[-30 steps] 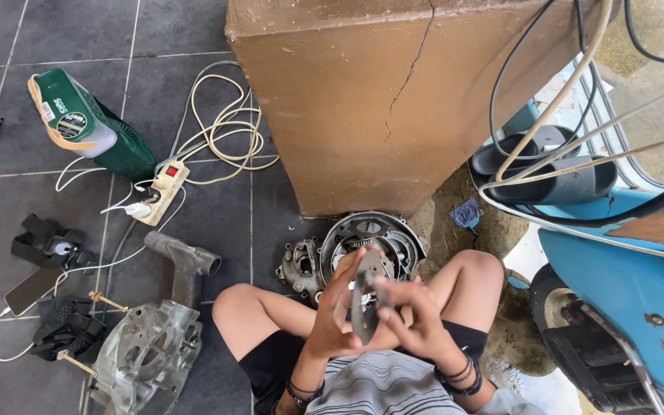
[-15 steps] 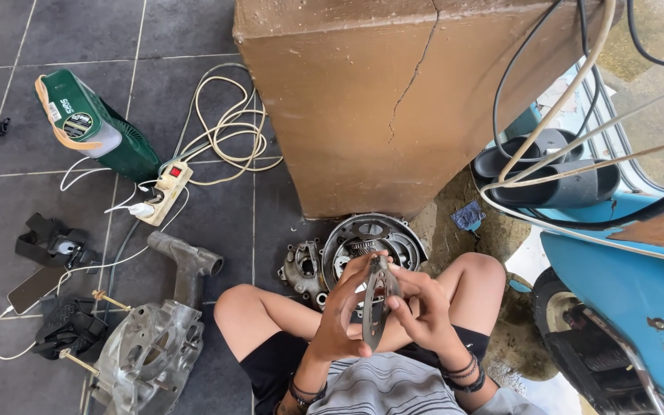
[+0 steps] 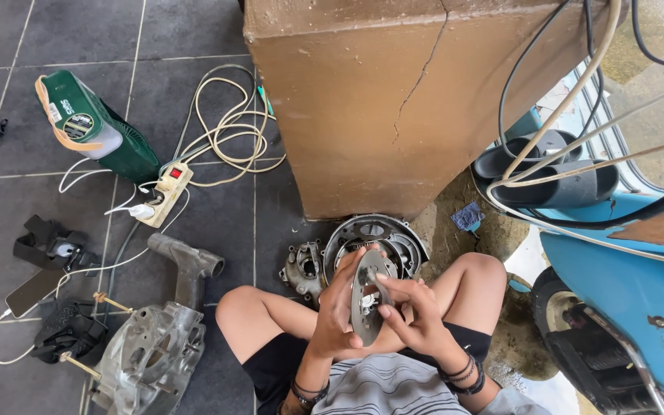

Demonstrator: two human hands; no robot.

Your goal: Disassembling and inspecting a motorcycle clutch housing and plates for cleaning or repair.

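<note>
Both my hands pinch a round grey metal plate (image 3: 368, 296) held on edge over my lap: left hand (image 3: 337, 307) fingers wrapped on its left rim, right hand (image 3: 416, 315) thumb and fingertips pressed on its right side. Just past it on the floor, a round metal housing (image 3: 374, 240), a smaller casting (image 3: 303, 267) beside it. Left, grey engine casing (image 3: 151, 353). Farther: white power strip (image 3: 164, 192) with red switch, coiled cream cable (image 3: 228, 123), green box-shaped unit (image 3: 94, 127) with a small pale label. Brown cracked pillar (image 3: 416, 100) behind.
</note>
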